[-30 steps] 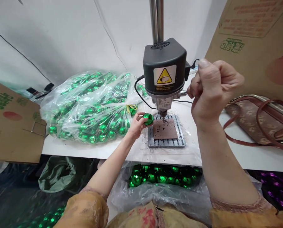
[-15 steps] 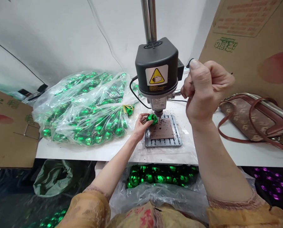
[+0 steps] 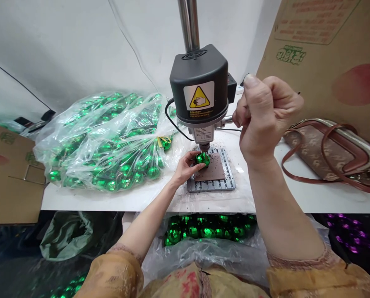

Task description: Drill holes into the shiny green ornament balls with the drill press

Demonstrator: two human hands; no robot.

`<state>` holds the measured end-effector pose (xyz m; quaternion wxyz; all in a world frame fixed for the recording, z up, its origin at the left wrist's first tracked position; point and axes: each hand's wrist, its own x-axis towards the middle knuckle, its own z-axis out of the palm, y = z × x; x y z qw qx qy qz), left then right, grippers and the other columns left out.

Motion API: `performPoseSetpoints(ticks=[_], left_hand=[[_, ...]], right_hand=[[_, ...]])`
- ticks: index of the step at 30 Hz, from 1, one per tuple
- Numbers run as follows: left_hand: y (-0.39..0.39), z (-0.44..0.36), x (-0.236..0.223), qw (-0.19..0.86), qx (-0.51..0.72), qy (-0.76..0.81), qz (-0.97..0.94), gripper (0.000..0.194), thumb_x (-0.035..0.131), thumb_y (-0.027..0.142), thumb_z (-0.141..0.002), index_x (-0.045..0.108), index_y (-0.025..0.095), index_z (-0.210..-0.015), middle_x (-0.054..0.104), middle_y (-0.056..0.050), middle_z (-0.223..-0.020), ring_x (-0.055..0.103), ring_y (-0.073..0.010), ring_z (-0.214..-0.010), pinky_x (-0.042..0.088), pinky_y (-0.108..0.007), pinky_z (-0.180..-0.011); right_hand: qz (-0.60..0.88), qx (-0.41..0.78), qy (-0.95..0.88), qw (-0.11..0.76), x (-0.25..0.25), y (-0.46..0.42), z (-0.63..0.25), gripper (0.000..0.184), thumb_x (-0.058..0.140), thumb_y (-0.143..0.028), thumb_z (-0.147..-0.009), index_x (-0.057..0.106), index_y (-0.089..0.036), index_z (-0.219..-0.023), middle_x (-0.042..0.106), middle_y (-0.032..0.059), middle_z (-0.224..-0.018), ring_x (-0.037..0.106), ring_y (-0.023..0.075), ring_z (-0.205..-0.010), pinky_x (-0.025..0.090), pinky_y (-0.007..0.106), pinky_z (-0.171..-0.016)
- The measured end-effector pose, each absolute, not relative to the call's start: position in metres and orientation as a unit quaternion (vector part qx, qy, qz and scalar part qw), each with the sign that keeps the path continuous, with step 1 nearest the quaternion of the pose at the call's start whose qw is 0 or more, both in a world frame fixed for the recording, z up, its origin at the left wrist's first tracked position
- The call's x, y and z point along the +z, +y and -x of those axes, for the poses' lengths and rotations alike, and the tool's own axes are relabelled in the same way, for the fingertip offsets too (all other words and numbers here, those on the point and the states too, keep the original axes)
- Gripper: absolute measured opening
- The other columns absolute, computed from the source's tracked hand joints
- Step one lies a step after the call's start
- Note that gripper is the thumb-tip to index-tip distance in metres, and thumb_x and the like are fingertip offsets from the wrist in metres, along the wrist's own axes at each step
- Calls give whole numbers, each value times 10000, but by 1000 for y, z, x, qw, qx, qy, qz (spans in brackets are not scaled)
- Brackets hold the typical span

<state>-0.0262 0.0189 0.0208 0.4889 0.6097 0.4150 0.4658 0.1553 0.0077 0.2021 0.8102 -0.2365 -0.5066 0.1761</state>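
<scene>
Near frame centre, your left hand (image 3: 185, 169) pinches a green mirror-tiled ball (image 3: 203, 159) just beneath the drill-press chuck (image 3: 204, 147); right of centre, your right hand (image 3: 265, 118), grip curled, wraps the feed lever (image 3: 227, 120).

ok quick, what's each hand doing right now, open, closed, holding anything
Left hand: closed, holding a green mirrored ball beneath the drill chuck.
Right hand: closed in a fist on the drill lever.
</scene>
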Motion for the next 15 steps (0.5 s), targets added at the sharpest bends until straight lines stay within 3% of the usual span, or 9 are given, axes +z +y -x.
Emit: performPoseSetpoints(ticks=[5, 9, 15], left_hand=[[13, 19, 20, 442, 450, 424, -649, 658, 886, 446, -651, 620, 170, -1185, 696, -110, -1157, 679, -233, -986, 550, -376, -887], [6, 12, 20, 398, 438, 442, -674, 647, 865, 468, -680, 605, 175, -1194, 692, -113, -1159, 674, -261, -1055, 540, -422, -957], [2, 7, 18, 396, 454, 433, -670, 631, 838, 505, -710, 592, 178, -1191, 700, -107, -1152, 677, -267, -1091, 533, -452, -1010]], right_hand=[[230, 188, -498, 815, 201, 8, -156, 471, 577, -309, -901, 276, -192, -558, 299, -79, -464, 295, -4, -400, 259, 180, -432], [245, 184, -502, 809, 201, 8, -156, 500, 587, -404, -896, 267, -199, -570, 299, -79, -468, 298, 0, -406, 274, 189, -431], [243, 175, -510, 806, 201, 6, -156, 485, 577, -377, -905, 277, -200, -567, 310, -79, -468, 300, -2, -408, 277, 190, -444]])
